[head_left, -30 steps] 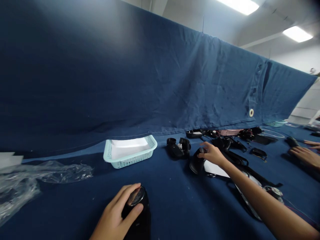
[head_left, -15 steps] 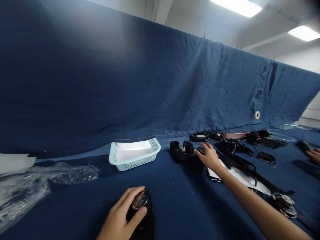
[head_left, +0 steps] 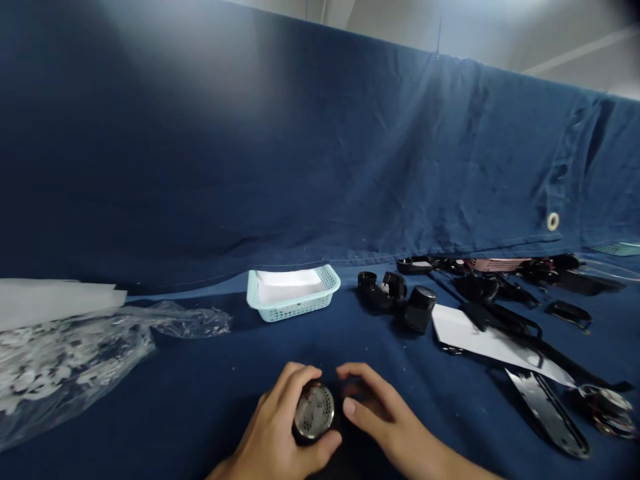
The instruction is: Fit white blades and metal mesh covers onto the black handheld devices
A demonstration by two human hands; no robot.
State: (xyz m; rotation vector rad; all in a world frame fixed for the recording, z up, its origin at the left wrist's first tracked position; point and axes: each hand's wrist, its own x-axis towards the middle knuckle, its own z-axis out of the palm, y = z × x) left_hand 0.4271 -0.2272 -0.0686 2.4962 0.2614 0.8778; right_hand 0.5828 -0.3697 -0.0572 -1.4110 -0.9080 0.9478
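Observation:
A black cylindrical part with a round, perforated metal top stands near the bottom of the head view. Fingers and thumb of my left hand wrap round it from the left. Just to its right is my right hand, fingers curved and apart from the thumb, with nothing between them. A narrow gap shows between my right fingertips and the part. Farther off stand a similar black cylinder and several dark curved pieces.
A pale blue basket holding white sheets stands beneath the hanging blue cloth. On the left lies a clear plastic bag of small white parts. Black parts, white paper and a long black shell lie on the right.
My right hand has left the black cylinder at the back and come beside my left hand. That cylinder now stands by itself. The view has shifted, and the held part's top faces me more.

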